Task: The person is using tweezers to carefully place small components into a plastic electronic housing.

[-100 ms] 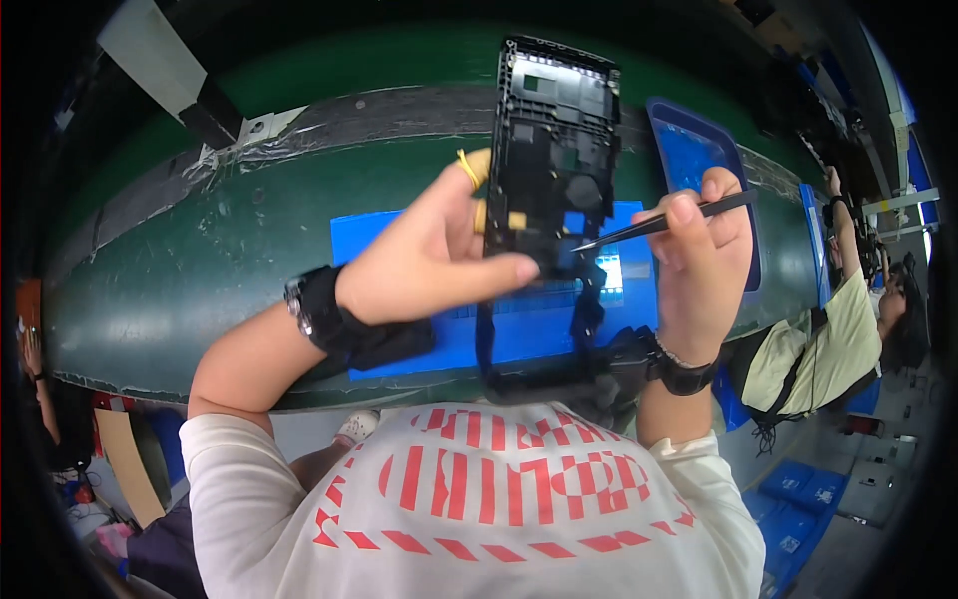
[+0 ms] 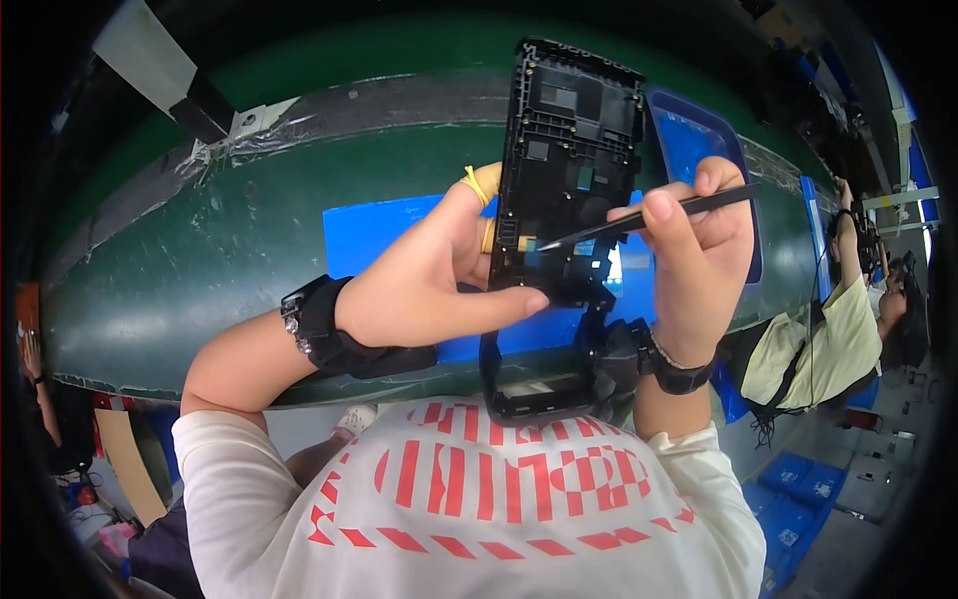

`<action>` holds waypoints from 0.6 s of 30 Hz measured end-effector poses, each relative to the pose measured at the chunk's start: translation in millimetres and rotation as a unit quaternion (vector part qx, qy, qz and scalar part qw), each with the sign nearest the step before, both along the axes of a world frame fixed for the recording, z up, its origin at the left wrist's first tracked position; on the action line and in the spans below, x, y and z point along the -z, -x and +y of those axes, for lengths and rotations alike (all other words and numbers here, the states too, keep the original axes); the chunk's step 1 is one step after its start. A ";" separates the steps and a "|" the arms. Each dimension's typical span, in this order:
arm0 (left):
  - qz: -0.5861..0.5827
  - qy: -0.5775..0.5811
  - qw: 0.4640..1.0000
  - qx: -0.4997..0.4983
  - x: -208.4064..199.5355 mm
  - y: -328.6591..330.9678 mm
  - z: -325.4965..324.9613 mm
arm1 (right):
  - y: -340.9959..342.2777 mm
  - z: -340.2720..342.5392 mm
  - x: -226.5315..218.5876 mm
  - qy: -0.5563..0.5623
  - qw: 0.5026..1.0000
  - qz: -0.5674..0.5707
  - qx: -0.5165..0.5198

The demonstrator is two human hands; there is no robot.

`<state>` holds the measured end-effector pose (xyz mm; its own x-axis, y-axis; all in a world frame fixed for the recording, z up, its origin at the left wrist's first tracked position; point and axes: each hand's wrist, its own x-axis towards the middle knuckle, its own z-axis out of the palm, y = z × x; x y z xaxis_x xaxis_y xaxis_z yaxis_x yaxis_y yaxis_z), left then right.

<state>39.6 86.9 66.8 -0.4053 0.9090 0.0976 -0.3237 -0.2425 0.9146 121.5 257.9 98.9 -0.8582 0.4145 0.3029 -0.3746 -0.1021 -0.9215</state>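
Note:
A long black plastic device housing (image 2: 564, 150), with ribs, cut-outs and an open frame at its near end, is raised above the bench. My left hand (image 2: 429, 265) grips it by its left edge, thumb across the front; yellow finger cots cover some of the fingertips. Between the thumb and fingers of my right hand (image 2: 694, 250) is a pair of dark pointed tweezers (image 2: 649, 218). Their tip lies over the lower inside of the housing, close to a small yellowish patch. Whether the tip touches or pinches anything is too small to tell.
A blue mat (image 2: 369, 235) lies on the green bench (image 2: 150, 290) beneath my hands. To the right stands a dark blue tray (image 2: 743, 150) with blue contents. Another person (image 2: 808, 359) in a pale yellow top is at the far right. Blue boxes (image 2: 798, 489) are at the lower right.
The housing has shifted slightly right and its inner face shows more squarely. The tweezers' tip has moved left across it, nearer the yellowish patch.

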 end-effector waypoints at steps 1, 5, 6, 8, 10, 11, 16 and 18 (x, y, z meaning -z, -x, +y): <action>0.011 0.000 1.000 0.008 -0.6 -1.9 -1.1 | 0.9 -0.5 1.3 -0.024 1.000 -0.003 -0.002; 0.045 -0.003 0.999 0.021 -0.2 -0.7 -2.9 | 7.2 -3.4 5.4 -0.046 0.999 -0.005 -0.008; 0.054 -0.014 0.998 0.017 -0.1 -0.7 -2.7 | 7.8 -3.6 6.2 -0.048 0.999 0.002 -0.009; 0.061 -0.014 0.998 0.021 0.9 0.2 -3.0 | 7.9 -5.0 4.8 -0.048 0.999 0.002 -0.011; 0.069 -0.014 0.997 0.023 -0.9 -2.3 -3.9 | 6.2 -6.2 1.6 -0.048 0.999 0.004 -0.014; 0.070 -0.016 0.997 0.018 -1.9 -4.1 -4.4 | 5.6 -6.5 0.4 -0.045 0.999 0.004 -0.013; 0.083 -0.023 0.996 0.010 -3.7 -7.1 -5.6 | 4.6 -7.0 1.1 -0.047 0.999 -0.001 -0.012; 0.078 -0.020 0.997 0.010 -3.9 -7.3 -5.9 | 5.1 -7.1 2.1 -0.048 0.999 0.003 -0.011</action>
<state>47.0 81.0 70.7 -0.3649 0.9106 0.1939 -0.1839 -0.2747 0.9438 116.5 250.8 96.8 -0.8651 0.3646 0.3444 -0.3779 -0.0226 -0.9256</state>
